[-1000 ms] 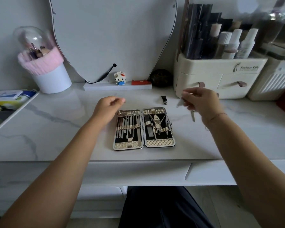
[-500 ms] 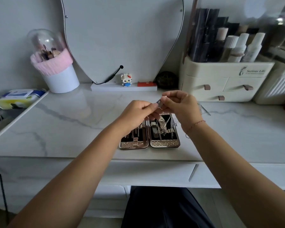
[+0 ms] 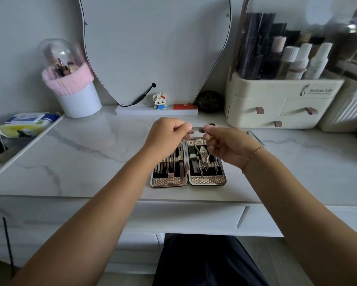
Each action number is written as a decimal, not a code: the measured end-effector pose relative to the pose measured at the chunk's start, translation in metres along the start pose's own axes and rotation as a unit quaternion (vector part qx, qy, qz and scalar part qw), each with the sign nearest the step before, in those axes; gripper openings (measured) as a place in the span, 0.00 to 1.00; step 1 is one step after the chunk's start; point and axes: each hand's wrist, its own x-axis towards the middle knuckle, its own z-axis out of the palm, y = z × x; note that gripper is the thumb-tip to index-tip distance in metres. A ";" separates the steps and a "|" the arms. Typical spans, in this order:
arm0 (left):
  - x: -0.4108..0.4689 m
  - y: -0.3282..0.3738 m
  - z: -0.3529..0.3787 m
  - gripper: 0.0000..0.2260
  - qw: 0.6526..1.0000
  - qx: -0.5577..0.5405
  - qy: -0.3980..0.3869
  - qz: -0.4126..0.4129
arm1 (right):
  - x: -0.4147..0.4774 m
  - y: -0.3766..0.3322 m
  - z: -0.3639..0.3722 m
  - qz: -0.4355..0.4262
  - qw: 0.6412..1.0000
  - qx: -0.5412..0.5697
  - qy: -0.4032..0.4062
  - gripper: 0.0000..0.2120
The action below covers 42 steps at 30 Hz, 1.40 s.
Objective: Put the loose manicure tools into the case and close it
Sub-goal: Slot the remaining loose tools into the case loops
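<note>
While the open manicure case lies flat on the marble desk near its front edge, a small metal tool is held above its far end. The left hand pinches one end and the right hand the other. Another loose tool lies on the desk to the right.

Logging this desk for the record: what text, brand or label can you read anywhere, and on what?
"Serious Life": on the front of the cream cosmetics organizer, beside a small logo.
The smaller line beneath it: too small to read.
Wipes pack: printing blurred.
Bottles in the organizer: no legible labels.
</note>
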 end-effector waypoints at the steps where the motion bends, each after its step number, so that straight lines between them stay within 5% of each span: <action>1: -0.002 0.000 0.001 0.10 1.000 0.023 0.015 0.011 | 0.000 -0.002 -0.001 0.039 0.996 0.077 -0.009 0.08; 4: -0.005 -0.005 0.001 0.10 0.998 0.047 0.037 0.011 | -0.001 -0.006 -0.007 0.022 0.992 0.126 -0.023 0.06; 7: -0.006 -0.008 -0.003 0.12 0.998 0.051 0.020 -0.004 | -0.005 -0.004 -0.006 -0.073 0.994 -0.074 -0.017 0.07; 10: -0.007 -0.005 -0.005 0.12 0.999 0.034 0.003 -0.006 | -0.003 0.000 0.000 -0.184 0.937 -0.291 0.060 0.07; 14: -0.009 -0.004 -0.006 0.10 1.000 0.005 -0.015 -0.018 | 0.002 0.002 0.004 -0.274 0.874 -0.381 0.128 0.06; 22: -0.032 -0.017 -0.012 0.15 1.000 0.018 -0.003 0.013 | -0.007 0.026 0.016 -0.245 0.907 -0.281 0.198 0.10; 30: -0.054 -0.082 -0.035 0.33 0.994 0.044 -0.095 -0.040 | -0.034 0.051 0.027 -0.211 0.813 -0.509 0.190 0.12; 42: -0.052 -0.086 -0.030 0.22 0.990 0.114 -0.080 0.010 | -0.037 0.060 0.034 -0.223 0.777 -0.534 0.246 0.14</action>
